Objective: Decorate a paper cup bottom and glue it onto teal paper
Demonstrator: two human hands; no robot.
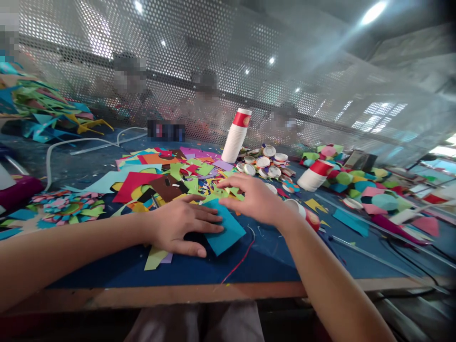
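A blue sheet of paper (227, 231) lies on the dark blue table top near its front edge. Across its left side rests my left hand (185, 223), palm down with the fingers stretched out and the thumb apart. My right hand (254, 199) is over the paper's far edge, fingers extended and slightly curved; whether the fingertips touch the paper I cannot tell. Beyond both hands spreads a heap of coloured paper scraps (204, 168). Pale green and lilac scraps (154, 259) stick out beneath my left wrist. A red thread (239, 263) trails on the table right of the paper.
A tall stack of paper cups (235, 140) stands beyond the scraps, beside several small round paper pieces (263, 162). Another cup stack (314, 175) leans to the right. Purple glue guns (395, 228) (21, 192) lie at both sides. A perforated metal screen (171, 61) rises behind the table.
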